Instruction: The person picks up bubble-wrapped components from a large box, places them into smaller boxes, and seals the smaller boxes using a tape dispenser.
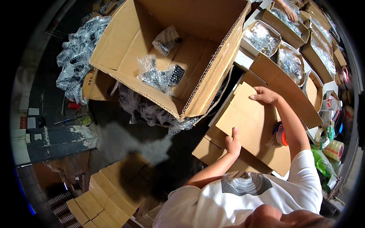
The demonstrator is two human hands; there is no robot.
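A folded brown cardboard carton [247, 114] lies tilted over the worktable in front of me. My left hand [232, 144] grips its near left edge, thumb raised along the board and the other fingers partly hidden. At the far right edge my right hand [265, 95] is closed on the same carton, its thumb on top and fingers behind. Long open cardboard flaps [287, 89] stretch out past my right hand. Beside my right forearm sits a roll of tape [281, 136] with an orange-red ring.
A large open carton [131, 49] stands ahead, holding a few bubble-wrapped dark items [159, 74]. Bubble wrap [81, 57] is heaped to its left. Filled trays [261, 38] line the table at the right, where another person's hand [291, 15] reaches. Flattened cardboard [110, 193] lies lower left.
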